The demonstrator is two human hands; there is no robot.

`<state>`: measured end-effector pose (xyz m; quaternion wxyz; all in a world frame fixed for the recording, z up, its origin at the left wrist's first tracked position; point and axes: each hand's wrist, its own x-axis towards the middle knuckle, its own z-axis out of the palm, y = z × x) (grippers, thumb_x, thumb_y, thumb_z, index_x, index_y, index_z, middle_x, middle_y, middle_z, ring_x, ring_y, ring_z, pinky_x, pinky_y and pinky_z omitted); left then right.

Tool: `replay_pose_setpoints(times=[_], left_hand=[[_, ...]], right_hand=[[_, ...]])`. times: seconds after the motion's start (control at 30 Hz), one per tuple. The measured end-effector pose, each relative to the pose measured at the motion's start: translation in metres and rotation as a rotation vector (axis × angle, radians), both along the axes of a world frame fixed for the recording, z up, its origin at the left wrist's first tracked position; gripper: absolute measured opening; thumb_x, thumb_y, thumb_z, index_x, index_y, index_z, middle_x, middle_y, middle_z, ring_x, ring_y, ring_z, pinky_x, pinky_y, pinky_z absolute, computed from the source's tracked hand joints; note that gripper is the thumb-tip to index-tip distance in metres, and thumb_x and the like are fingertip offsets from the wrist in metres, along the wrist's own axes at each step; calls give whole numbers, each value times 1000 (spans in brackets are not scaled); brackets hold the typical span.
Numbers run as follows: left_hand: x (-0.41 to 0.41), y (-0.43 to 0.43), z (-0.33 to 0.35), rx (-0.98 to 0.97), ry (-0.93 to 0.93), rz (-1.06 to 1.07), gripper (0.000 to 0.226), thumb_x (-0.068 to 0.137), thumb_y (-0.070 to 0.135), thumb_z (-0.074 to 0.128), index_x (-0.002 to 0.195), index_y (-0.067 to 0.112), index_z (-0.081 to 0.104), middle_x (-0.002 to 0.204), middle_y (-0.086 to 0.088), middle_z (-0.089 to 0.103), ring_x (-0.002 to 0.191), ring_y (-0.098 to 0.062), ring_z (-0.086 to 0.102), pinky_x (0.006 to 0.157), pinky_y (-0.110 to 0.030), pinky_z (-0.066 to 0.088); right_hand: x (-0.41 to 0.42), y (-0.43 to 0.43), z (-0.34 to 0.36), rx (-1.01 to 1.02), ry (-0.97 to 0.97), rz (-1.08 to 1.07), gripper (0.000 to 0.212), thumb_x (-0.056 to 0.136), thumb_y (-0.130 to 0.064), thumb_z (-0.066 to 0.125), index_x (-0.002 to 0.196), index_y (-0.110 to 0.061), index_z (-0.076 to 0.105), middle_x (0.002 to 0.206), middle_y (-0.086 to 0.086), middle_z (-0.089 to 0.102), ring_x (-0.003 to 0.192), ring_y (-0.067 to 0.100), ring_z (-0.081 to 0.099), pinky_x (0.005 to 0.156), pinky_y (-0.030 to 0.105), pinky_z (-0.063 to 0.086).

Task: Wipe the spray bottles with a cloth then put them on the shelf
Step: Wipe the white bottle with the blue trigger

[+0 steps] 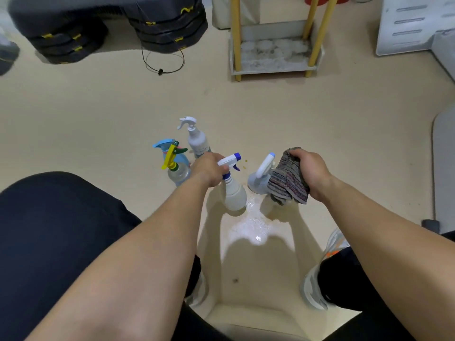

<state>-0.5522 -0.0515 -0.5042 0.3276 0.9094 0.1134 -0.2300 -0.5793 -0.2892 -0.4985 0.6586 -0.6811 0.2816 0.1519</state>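
My left hand (210, 168) grips the neck of a translucent spray bottle (234, 193) with a white and blue trigger head, held just above the floor. A striped grey cloth (288, 180) hangs bunched in my right hand (310, 171). Beside the cloth stands a pale blue-grey spray bottle (259, 178). Further left on the floor are a clear bottle with a yellow and green trigger (176, 169), a blue sprayer (181, 158) behind it, and a tall white bottle (197, 141). The low shelf (273, 67) with yellow posts stands at the far middle.
A wet patch (256, 225) shines on the beige floor between my knees. Stacked dark cushions (170, 25) and a looped cord (161, 70) lie at the far left. A white panel (413, 23) leans at the far right; a grey mat edge (443, 156) is on the right.
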Motion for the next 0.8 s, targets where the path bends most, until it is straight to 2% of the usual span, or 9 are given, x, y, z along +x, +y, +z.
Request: replay_pose_setpoints(times=[0.07,0.17,0.3,0.37,0.43,0.53,0.63,0.73,0.8], left_hand=[[13,18,30,-49,-39,-68,5,97,21,63,99,19,67,88,-4,62,85,-25,55,78,-36,47],[31,38,70,-233,-92,-63,13,99,20,60,105,11,68,94,-7,63,84,-23,60,91,-49,55],[53,36,121,-427,-186,-45,19,103,17,56,114,6,68,101,-9,66,88,-21,66,86,-32,60],[64,29,146,-468,-248,-44,19,104,18,55,112,6,67,102,-11,65,89,-22,65,81,-28,61],[71,23,166,-506,-305,-20,18,104,21,55,107,9,68,101,-11,67,88,-20,66,77,-26,61],[78,13,195,-568,-410,45,24,103,26,57,107,4,68,96,-5,69,81,-16,67,78,-32,61],[86,3,220,-664,-501,151,23,99,30,64,101,9,73,91,-2,70,74,-19,68,77,-40,63],[96,-1,238,-707,-565,237,21,95,30,68,83,13,70,82,-3,70,63,-19,68,72,-43,64],[103,-1,245,-726,-602,299,23,94,29,69,79,11,68,73,-2,69,58,-18,67,64,-39,64]], right_hand=[[7,7,15,49,-43,-15,28,95,-27,57,69,-17,63,67,2,61,66,24,58,69,33,45],[20,15,40,129,-112,-69,29,96,-27,54,70,-18,63,67,3,61,68,26,58,71,36,45],[44,24,82,187,-227,-112,29,98,-27,52,75,-16,67,65,1,68,65,23,64,71,36,51],[59,29,111,205,-305,-133,28,95,-30,55,83,-12,71,80,6,73,80,27,68,83,42,54],[73,31,137,251,-367,-176,40,87,-39,59,101,-5,72,104,16,75,99,35,71,97,50,54],[89,33,167,284,-444,-193,49,92,-49,56,117,-9,68,116,20,72,103,36,70,96,60,53],[95,38,189,229,-506,-58,57,85,-60,57,123,-18,67,117,10,73,103,26,71,98,51,54],[95,45,199,79,-601,76,38,105,-47,43,125,-22,64,109,-11,70,100,0,66,96,23,51],[97,49,200,3,-640,77,47,103,-51,40,130,-21,63,117,-12,68,110,0,63,104,24,46]])
